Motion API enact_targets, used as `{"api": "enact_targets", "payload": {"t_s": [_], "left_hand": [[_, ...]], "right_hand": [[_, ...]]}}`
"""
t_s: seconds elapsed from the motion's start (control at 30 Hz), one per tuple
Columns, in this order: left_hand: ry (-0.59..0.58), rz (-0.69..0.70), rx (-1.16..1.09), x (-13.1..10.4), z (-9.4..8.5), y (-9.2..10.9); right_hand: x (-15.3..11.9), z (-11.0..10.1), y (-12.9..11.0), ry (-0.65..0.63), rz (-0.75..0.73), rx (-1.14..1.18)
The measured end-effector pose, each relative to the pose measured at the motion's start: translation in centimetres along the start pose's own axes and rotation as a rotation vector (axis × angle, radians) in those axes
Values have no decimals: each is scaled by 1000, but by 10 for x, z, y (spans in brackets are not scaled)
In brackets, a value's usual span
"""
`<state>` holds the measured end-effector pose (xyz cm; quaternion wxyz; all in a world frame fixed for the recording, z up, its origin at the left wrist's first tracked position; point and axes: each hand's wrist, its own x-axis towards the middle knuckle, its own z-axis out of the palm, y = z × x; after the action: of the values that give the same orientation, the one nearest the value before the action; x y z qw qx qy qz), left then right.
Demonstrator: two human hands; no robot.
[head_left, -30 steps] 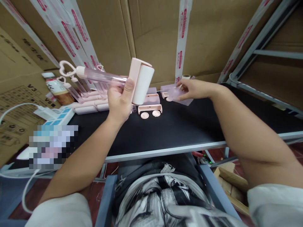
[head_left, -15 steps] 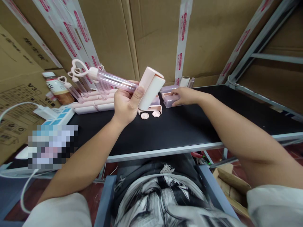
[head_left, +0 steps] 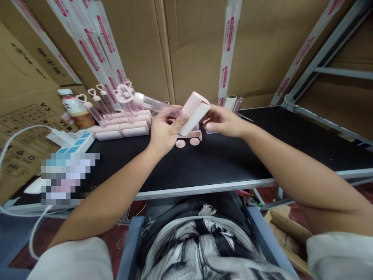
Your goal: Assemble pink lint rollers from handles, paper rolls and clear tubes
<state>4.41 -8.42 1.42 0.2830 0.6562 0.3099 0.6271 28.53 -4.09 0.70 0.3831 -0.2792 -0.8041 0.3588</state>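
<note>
My left hand (head_left: pixel 166 130) is closed around a pale pink and white rounded case (head_left: pixel 196 113) and a clear pinkish tube (head_left: pixel 157 104) with a heart-shaped loop on its cap. The case tilts up to the right above the table. Close by its right end is my right hand (head_left: pixel 225 121), thumb and forefinger apart; some of its fingertips are hidden behind the case. A lilac part (head_left: pixel 212 131) lies below the right hand, mostly covered. Under the case, a pink tray-like part (head_left: pixel 190 134) rests on the table beside two small pink discs (head_left: pixel 180 144).
Several similar pink cases (head_left: pixel 135 128) with heart-topped tubes lie at the back left. A drink bottle (head_left: pixel 76 109), a power strip (head_left: pixel 76 142) and cables are left of them. A white cylinder (head_left: pixel 230 102) stands behind my right hand. Cardboard (head_left: pixel 195 50) walls the black table's (head_left: pixel 227 163) back.
My right hand has come off the lilac part and moved up to the right end of the case. My left hand still grips case and tube, slightly lower and further right.
</note>
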Motion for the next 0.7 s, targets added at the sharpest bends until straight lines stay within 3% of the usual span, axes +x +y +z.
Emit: {"api": "enact_targets", "payload": {"t_s": [0.1,0.17,0.33,0.43,0.57,0.7], "left_hand": [[-92,-126,-42,-7,7,-2],[-101,-160,-50,-7,9,-8],[100,1,-11,14,-13,-28],[42,193,256,26,-32,-27],[-112,453,815,25,-45,-14],[-289,421,1093,18,-43,-10]], "right_hand": [[-2,33,-10,-24,21,237],[-1,42,-11,60,51,278],[8,23,-9,443,136,256],[13,9,-7,549,122,274],[14,5,0,547,72,334],[13,9,2,553,76,336]]}}
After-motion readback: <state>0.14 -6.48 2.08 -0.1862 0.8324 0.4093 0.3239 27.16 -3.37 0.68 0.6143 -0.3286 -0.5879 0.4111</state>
